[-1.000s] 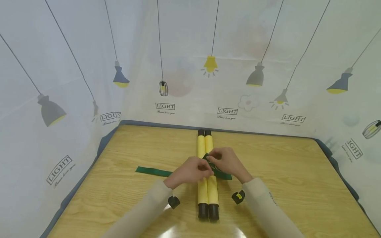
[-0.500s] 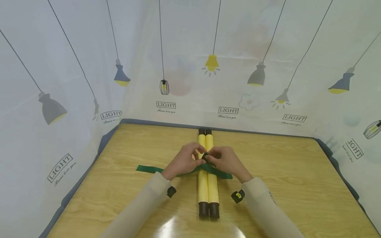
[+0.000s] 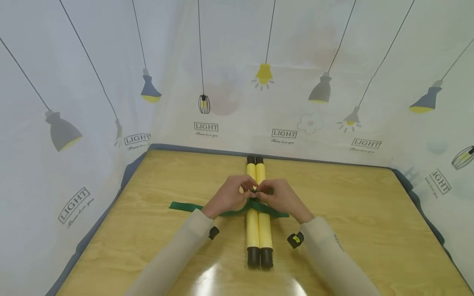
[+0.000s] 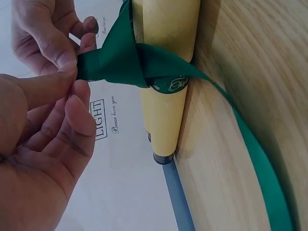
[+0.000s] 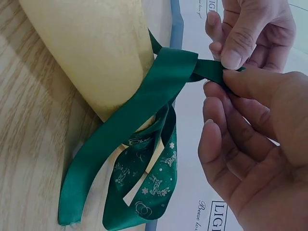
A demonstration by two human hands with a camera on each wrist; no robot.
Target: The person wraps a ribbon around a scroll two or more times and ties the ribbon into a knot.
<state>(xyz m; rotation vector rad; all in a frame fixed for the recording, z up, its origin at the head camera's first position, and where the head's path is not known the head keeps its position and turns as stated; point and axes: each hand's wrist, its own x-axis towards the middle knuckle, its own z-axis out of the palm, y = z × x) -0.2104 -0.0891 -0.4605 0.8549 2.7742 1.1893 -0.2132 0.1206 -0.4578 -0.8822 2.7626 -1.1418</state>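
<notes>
Two yellow tubes (image 3: 253, 230) with dark end caps (image 3: 253, 257) lie side by side, pointing away from me. A green ribbon (image 3: 237, 213) passes round them at mid-length, its tails trailing left and right. Just above the tubes, my left hand (image 3: 227, 196) pinches a narrow end of the ribbon (image 4: 120, 62) between thumb and finger. The thumb and finger of my right hand (image 3: 282, 197) pinch the same end, fingertips almost meeting. In the right wrist view a printed loop of the ribbon (image 5: 161, 183) hangs by the tubes; the crossing is partly hidden from the head view.
The wooden table (image 3: 177, 250) reaches back to a pale curtain (image 3: 237, 82) printed with lamps, which encloses its far edge and both sides. A dark blue border (image 3: 192, 150) runs along the table's back edge. Small black devices (image 3: 295, 239) sit at both wrists.
My left hand has moved up and away from me, off the near stretch of ribbon, to join the right hand. The ribbon end is now pinched by both hands, held together above the tubes.
</notes>
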